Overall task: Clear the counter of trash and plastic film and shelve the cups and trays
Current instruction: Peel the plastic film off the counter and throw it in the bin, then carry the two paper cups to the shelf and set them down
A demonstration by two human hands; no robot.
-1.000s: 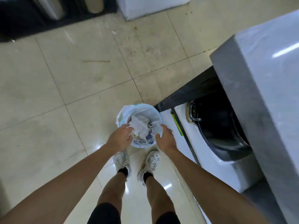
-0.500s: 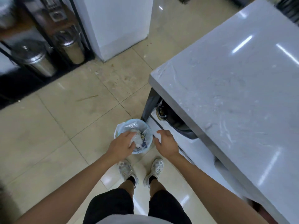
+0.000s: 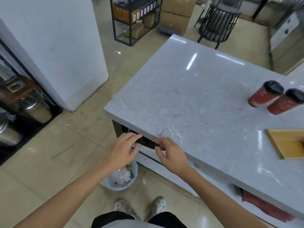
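Note:
A pale blue bin [image 3: 131, 181] lined with a plastic bag stands on the floor by the counter's near corner, filled with white crumpled trash. My left hand [image 3: 123, 152] hovers above the bin, fingers spread, holding nothing. My right hand [image 3: 171, 153] floats beside it at the counter's edge, also empty with fingers apart. On the grey marble counter [image 3: 189, 99], two red cups with black lids [image 3: 264, 94] [image 3: 286, 101] stand at the far right. A wooden tray [image 3: 286, 142] lies at the right edge, partly cut off.
A white pillar [image 3: 54, 46] rises at the left, with steel canisters [image 3: 36, 109] on a low dark shelf beside it. A black wire rack [image 3: 133, 18], cardboard boxes [image 3: 176, 15] and a black chair [image 3: 217, 22] stand beyond the counter. A red cloth [image 3: 263, 206] lies on the shelf under the counter.
Both hands have lifted off the bin's rim and risen to counter height. My view has tilted up from the floor, bringing the counter top, cups and tray into sight.

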